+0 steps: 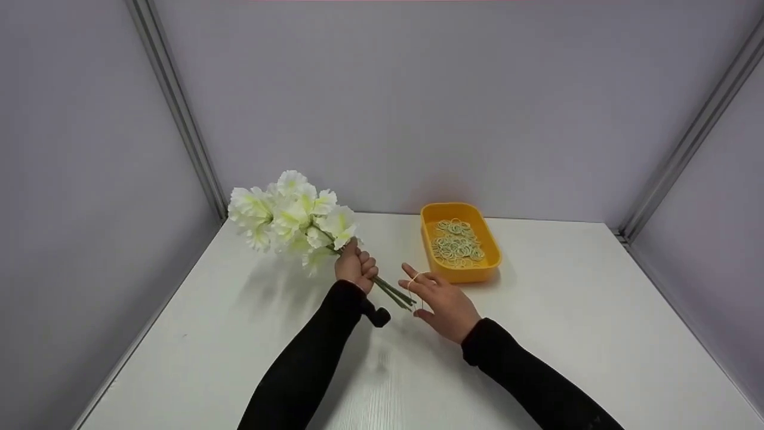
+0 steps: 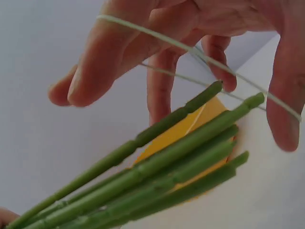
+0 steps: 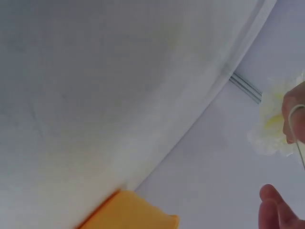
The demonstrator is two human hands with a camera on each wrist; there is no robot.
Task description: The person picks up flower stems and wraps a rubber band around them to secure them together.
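Observation:
My left hand (image 1: pixel 356 267) grips a bunch of artificial flowers with white, yellow-centred blooms (image 1: pixel 292 212). The blooms point to the far left, while the cut ends of several green stems (image 2: pixel 143 171) stick out toward my right hand (image 1: pixel 446 303). A thin pale rubber band (image 2: pixel 207 59) is stretched over the spread fingers and thumb of that hand. In the left wrist view the band spans just above the stem ends, and the tips overlap its loop. The right wrist view catches only part of the blooms, some fingers and a piece of the band at its right edge.
A yellow plastic tray (image 1: pixel 490 239) holding many loose rubber bands (image 1: pixel 458 246) stands behind my right hand, near the back wall. Both hands are above a white table (image 1: pixel 573 298), with grey panels on three sides.

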